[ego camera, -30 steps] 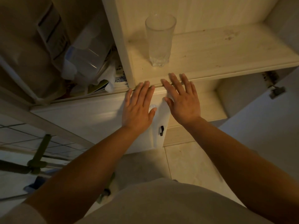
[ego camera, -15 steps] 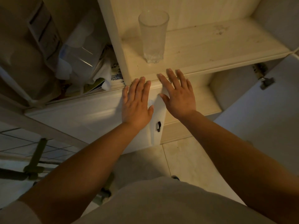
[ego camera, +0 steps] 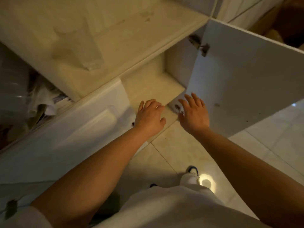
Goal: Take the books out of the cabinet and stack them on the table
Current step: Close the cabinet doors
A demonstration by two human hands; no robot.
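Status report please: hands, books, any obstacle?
Left hand open, right hand open, both empty. No books visible in open compartment. Right door open; nothing blocking.

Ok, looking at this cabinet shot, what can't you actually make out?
- Books: none visible in the head view; the open lower compartment shows only near its front, the shelf above hides its depth.
- Glass: motion-blurred.
- Clutter at left: dim, unidentifiable.
- Left door's handle: mostly behind the left hand.
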